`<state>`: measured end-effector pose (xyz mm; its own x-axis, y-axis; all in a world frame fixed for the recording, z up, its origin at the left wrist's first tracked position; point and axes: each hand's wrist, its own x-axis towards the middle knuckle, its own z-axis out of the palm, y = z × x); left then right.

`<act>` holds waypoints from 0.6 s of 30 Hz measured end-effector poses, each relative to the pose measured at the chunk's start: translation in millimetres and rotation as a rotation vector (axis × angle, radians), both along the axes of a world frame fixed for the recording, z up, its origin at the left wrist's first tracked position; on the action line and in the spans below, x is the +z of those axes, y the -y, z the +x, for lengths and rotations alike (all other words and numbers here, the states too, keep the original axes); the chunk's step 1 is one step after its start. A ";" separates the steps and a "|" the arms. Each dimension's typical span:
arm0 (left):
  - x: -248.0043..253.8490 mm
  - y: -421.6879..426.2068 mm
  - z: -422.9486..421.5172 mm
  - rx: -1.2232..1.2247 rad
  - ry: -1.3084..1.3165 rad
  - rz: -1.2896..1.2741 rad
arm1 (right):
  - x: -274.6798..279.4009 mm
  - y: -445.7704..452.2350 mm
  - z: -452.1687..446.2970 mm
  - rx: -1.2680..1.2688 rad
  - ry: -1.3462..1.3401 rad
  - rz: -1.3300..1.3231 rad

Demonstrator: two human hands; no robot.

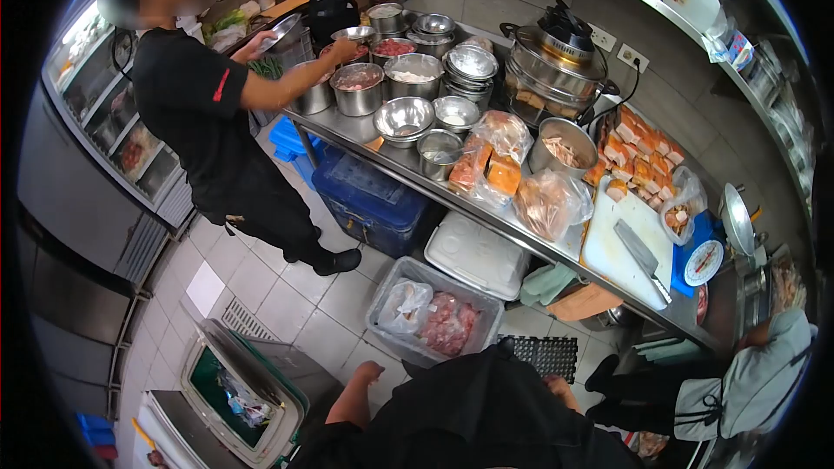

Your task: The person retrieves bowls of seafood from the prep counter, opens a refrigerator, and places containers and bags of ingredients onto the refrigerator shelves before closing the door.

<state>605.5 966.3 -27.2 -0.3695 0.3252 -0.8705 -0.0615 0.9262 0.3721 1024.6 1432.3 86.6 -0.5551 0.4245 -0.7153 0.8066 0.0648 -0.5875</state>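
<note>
My left hand (369,372) hangs low beside my black shirt, its fingers curled in, with nothing visible in it. It is nearest to the clear plastic tub (379,333) on the floor, which holds bagged meat (448,323). My right hand (561,389) is on the other side of my body, beside a black perforated mat (556,356). Its fingers are small and partly hidden, so their pose is unclear. On the steel table ahead lie a cleaver (637,247) on a white cutting board (608,239) and roasted pork pieces (638,161).
A person in black (187,78) handles metal bowls on the left; another in grey (756,382) stands at right. A third is at the back. An open bin (195,356) is at lower left. A blue cooler (360,200) and a white lid (478,252) lie under the table.
</note>
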 end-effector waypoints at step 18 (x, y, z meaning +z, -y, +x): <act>-8.8 2.3 1.9 -0.232 0.017 0.136 | 16.3 6.3 -7.2 -0.082 0.158 0.014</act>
<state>607.4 964.0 -36.0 -0.2574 0.5138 -0.8184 0.1392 0.8578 0.4947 1017.4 1426.0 102.9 -0.3995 0.4745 -0.7844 0.8916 0.0022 -0.4527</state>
